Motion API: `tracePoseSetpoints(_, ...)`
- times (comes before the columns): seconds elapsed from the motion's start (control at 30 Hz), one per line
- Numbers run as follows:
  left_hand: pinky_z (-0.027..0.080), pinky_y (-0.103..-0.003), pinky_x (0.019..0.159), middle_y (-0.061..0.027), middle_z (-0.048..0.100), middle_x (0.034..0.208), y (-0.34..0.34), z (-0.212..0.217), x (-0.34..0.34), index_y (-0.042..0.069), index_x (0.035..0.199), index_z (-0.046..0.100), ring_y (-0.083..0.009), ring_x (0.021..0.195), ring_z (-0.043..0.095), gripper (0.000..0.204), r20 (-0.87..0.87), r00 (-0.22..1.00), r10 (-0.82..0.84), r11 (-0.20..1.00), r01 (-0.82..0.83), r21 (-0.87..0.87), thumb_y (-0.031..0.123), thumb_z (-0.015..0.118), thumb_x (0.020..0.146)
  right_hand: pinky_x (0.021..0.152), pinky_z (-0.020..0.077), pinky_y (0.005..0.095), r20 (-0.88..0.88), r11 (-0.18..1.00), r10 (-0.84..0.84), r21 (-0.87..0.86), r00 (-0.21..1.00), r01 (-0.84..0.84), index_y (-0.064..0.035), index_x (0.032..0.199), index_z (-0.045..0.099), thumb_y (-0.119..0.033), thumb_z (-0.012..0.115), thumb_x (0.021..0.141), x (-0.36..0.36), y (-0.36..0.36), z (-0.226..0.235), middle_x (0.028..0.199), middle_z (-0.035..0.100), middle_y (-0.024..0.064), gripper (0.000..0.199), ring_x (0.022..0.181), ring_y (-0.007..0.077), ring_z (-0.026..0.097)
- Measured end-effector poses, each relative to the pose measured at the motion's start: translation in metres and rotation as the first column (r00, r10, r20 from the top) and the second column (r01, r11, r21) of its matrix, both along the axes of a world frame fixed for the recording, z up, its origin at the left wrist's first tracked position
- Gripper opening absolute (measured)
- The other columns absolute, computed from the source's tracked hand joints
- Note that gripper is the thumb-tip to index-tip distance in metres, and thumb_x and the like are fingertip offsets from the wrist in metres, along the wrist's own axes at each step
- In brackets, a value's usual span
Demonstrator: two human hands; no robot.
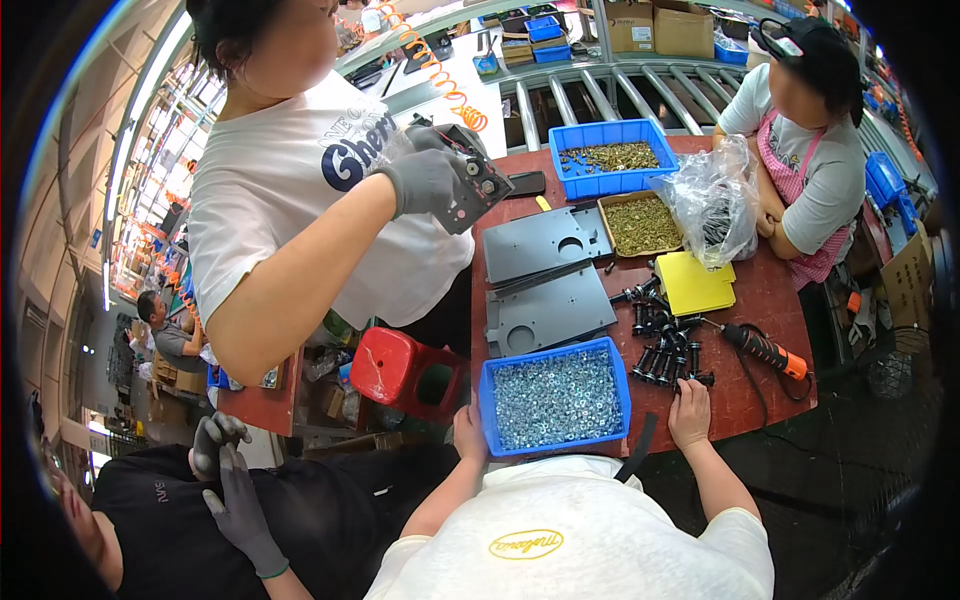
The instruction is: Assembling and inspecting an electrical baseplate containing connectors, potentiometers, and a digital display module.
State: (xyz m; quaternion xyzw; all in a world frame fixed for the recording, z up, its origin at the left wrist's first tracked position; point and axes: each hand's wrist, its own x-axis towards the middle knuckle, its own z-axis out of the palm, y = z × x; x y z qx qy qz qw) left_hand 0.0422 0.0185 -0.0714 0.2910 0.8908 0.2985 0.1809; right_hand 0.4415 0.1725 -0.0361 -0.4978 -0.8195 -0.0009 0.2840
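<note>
My left hand (468, 436) rests at the table's near edge against the left side of a blue plastic bin (485, 400) full of small silvery metal parts; its fingers lie along the wall, not gripping. On the right, my right hand (690, 414) lies on the table edge with fingers stretched out and nothing held. Just beyond its fingertips is a pile of black bolt-like parts (660, 350). An orange-and-black electric screwdriver (768, 350) lies to the right of the pile. Yellow sheets (697, 284) sit behind it, and dark flat metal plates (552, 310) are stacked beyond the bin.
Farther back stand a blue bin (612, 184) and a cardboard tray (640, 224) of brassy screws, beside a clear plastic bag (710, 205). A gloved co-worker holds a dark metal assembly (470, 185) at left. Another leans on the right edge. A red stool (385, 365) stands left.
</note>
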Motion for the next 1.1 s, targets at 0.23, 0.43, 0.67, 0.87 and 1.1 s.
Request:
tracePoseSetpoints(0.23, 0.041, -0.039, 0.093, -0.0150, 0.053, 0.123, 0.001, 0.001, 0.000, 0.006, 0.118, 0.054, -0.0337, 0.112, 0.052, 0.045, -0.002, 1.000, 0.003, 1.000, -0.003, -0.010, 0.041, 0.037, 0.095, 0.082, 0.0424, 0.0399, -0.007, 1.000, 0.005, 0.006, 1.000, -0.005, 0.0005, 0.111, 0.050, -0.001, 0.058, 0.076, 0.000, 0.001, 0.002, 0.103, 0.049, 0.0154, 0.036, 0.093, 0.0319, 0.050)
tracePoseSetpoints(0.43, 0.042, -0.039, 0.092, -0.0154, 0.054, 0.121, -0.003, -0.001, 0.003, 0.005, 0.116, 0.055, -0.0331, 0.110, 0.053, 0.043, -0.009, 1.000, 0.012, 1.000, -0.012, -0.009, 0.039, 0.038, 0.096, 0.082, 0.0428, 0.0399, -0.009, 1.000, -0.007, 0.002, 1.000, 0.007, -0.0004, 0.111, 0.050, -0.001, 0.058, 0.076, 0.003, -0.003, 0.001, 0.103, 0.050, 0.0152, 0.036, 0.093, 0.0320, 0.051)
tracePoseSetpoints(0.67, 0.043, -0.040, 0.090, -0.0173, 0.054, 0.120, -0.001, -0.004, -0.001, 0.003, 0.115, 0.055, -0.0352, 0.107, 0.054, 0.043, -0.030, 0.999, -0.015, 0.999, 0.017, 0.040, 0.038, 0.039, 0.096, 0.082, 0.0433, 0.0404, -0.025, 1.000, -0.023, 0.012, 0.999, 0.023, -0.0008, 0.111, 0.050, -0.001, 0.058, 0.076, 0.001, -0.002, -0.001, 0.103, 0.050, 0.0155, 0.035, 0.094, 0.0321, 0.051)
tracePoseSetpoints(0.87, 0.042, -0.040, 0.091, -0.0194, 0.053, 0.120, 0.005, -0.014, -0.011, 0.000, 0.116, 0.054, -0.0358, 0.108, 0.053, 0.043, -0.085, 0.996, -0.033, 0.994, 0.041, 0.097, 0.036, 0.039, 0.096, 0.085, 0.0427, 0.0401, -0.294, 0.993, -0.117, -0.028, 0.949, 0.114, -0.0010, 0.109, 0.054, -0.003, 0.058, 0.079, -0.045, 0.005, 0.022, 0.105, 0.051, 0.0176, 0.030, 0.098, 0.0345, 0.051)
tracePoseSetpoints(1.1, 0.040, -0.040, 0.089, -0.0208, 0.057, 0.106, -0.001, -0.011, 0.001, -0.001, 0.109, 0.056, -0.0361, 0.102, 0.053, 0.040, -0.118, 0.992, -0.035, 0.982, 0.056, 0.182, 0.033, 0.039, 0.097, 0.089, 0.0441, 0.0317, -0.837, 0.788, -0.142, -0.419, 0.528, -0.452, 0.0020, 0.125, 0.042, -0.021, 0.059, 0.089, -0.188, 0.048, 0.073, 0.115, 0.051, 0.0148, 0.045, 0.103, 0.0221, 0.055)
